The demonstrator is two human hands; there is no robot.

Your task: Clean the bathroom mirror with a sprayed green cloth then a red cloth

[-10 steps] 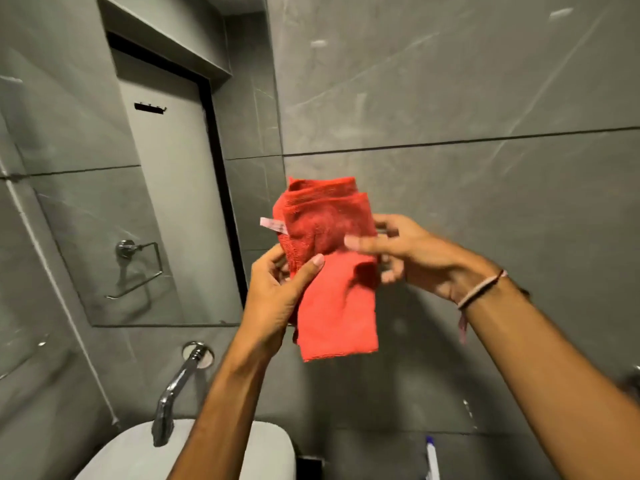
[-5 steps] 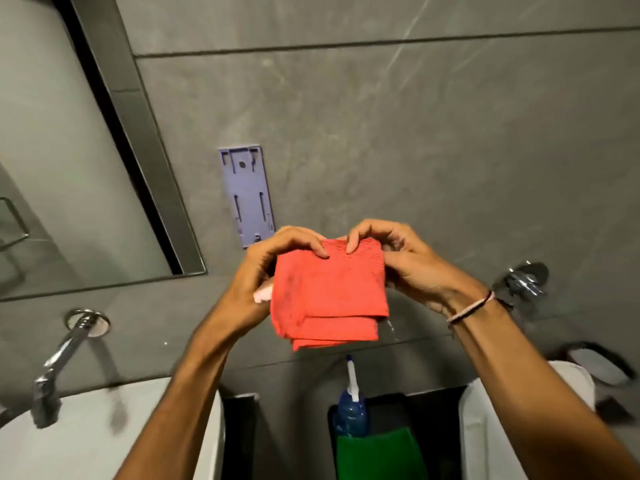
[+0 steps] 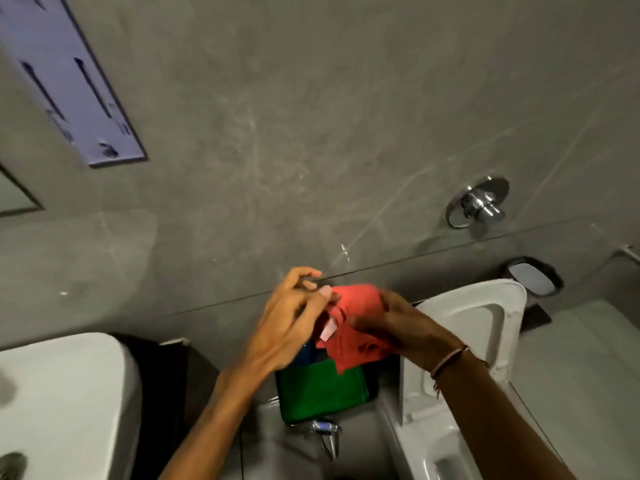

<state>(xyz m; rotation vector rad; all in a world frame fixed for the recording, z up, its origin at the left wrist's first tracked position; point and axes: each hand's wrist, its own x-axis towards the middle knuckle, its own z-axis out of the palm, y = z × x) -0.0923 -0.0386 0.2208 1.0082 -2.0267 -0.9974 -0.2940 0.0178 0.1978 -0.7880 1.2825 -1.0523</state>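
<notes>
The red cloth (image 3: 356,327), crumpled with a pale tag showing, hangs between both hands low in the middle. My left hand (image 3: 291,323) pinches its left side near the tag. My right hand (image 3: 401,327) grips its right side, blurred by motion. Directly beneath lies the folded green cloth (image 3: 322,393) on a dark surface, with the blue spray bottle (image 3: 310,353) partly hidden behind the hands. Only a corner of the mirror (image 3: 14,199) shows at the left edge.
A white washbasin (image 3: 65,393) sits at lower left. A white toilet with raised lid (image 3: 471,323) stands at right, a chrome wall valve (image 3: 479,202) above it. A pale purple wall bracket (image 3: 69,81) is at upper left. Grey tiled wall fills the rest.
The view has tilted further down and right. Both hands have lowered the red cloth from chest height toward the green cloth, and the neatly folded cloth now looks bunched.
</notes>
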